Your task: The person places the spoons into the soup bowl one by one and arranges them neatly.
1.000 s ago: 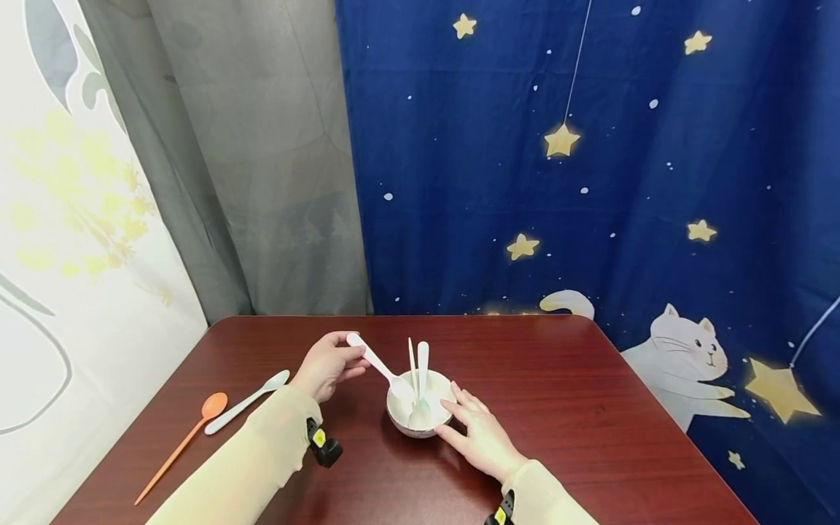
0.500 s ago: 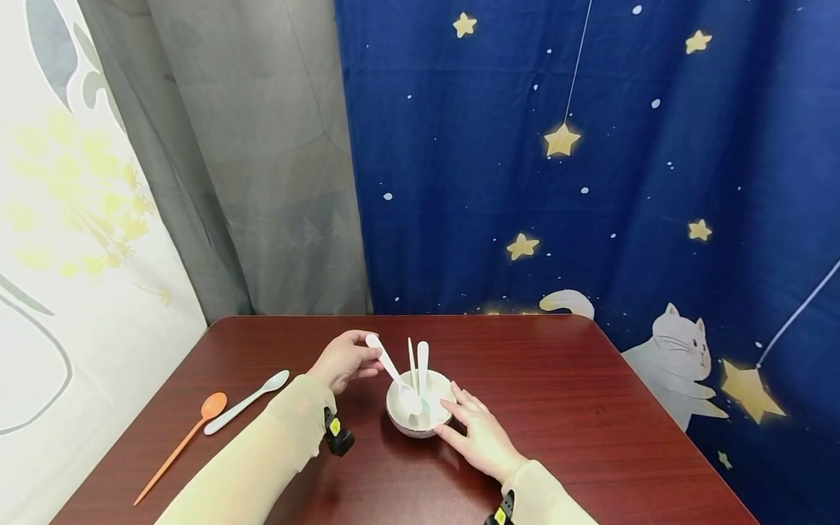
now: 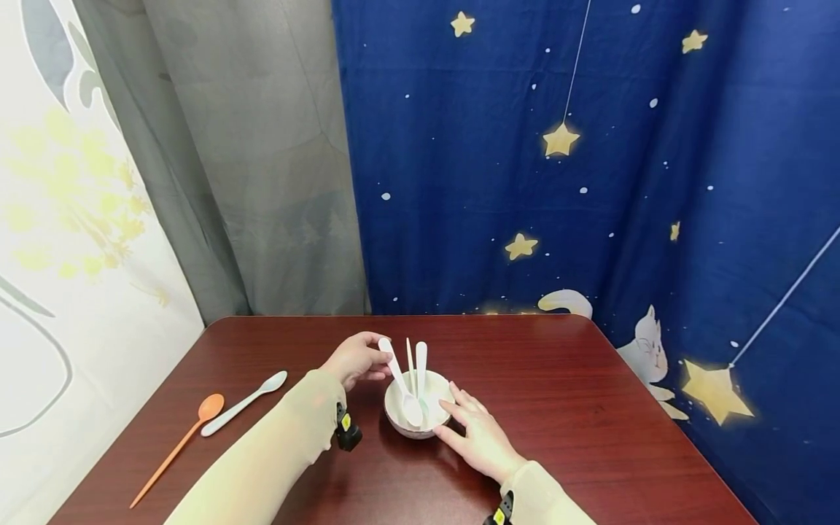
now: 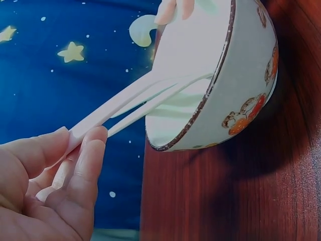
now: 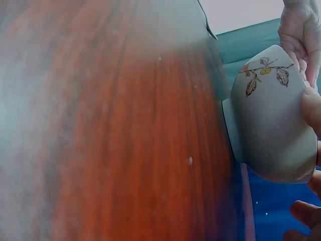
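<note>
My left hand (image 3: 357, 359) pinches the handle of a pale pinkish-white spoon (image 3: 399, 379) between thumb and fingers. This spoon slants down into a white bowl (image 4: 246, 75), which has a brown rim and painted fruit outside. A white-handled spoon (image 3: 421, 362) and a thin, pale stick-like handle (image 3: 410, 359) also lean in the bowl. On the bowl's right side, my right hand (image 3: 481, 437) holds the rim. Its thumb (image 5: 312, 111) lies against the outer wall, while fingertips (image 4: 168, 11) reach over the edge. The spoon heads are hidden in the left wrist view.
A pale blue-white spoon (image 3: 244, 405) and an orange long-handled spoon (image 3: 177, 450) lie left of my left forearm on the dark red wooden table (image 3: 525, 372). Grey and blue star-patterned curtains (image 3: 472, 182) hang behind the table's far edge.
My left hand has moved right with the pinkish-white spoon, whose handle now stands steeper and closer to the other utensils in the bowl. My right hand has kept its place on the bowl.
</note>
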Available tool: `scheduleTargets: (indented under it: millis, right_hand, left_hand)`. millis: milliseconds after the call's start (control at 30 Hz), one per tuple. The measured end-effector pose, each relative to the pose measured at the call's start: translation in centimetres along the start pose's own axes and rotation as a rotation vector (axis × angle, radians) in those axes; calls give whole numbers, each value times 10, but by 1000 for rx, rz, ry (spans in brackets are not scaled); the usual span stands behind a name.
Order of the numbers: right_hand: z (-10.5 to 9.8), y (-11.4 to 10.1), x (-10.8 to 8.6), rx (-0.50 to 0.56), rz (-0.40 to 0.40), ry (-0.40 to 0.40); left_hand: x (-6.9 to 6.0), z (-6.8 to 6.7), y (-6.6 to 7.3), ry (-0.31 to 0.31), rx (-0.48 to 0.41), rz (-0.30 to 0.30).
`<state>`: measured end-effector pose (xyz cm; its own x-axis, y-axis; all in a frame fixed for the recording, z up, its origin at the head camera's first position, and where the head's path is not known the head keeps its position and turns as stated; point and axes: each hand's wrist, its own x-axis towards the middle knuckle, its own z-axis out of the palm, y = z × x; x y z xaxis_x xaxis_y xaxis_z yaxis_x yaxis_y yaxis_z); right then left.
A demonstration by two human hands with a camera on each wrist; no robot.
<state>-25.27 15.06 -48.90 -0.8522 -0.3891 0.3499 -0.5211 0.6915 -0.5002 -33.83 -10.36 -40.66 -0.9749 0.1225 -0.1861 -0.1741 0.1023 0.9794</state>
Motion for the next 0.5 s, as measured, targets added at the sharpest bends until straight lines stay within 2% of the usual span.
scheduleTargets:
  millis: [500]
  right_hand:
    - [-1, -1, 0, 6, 1, -4]
  left_hand:
    - [14, 15, -10, 7, 78, 6]
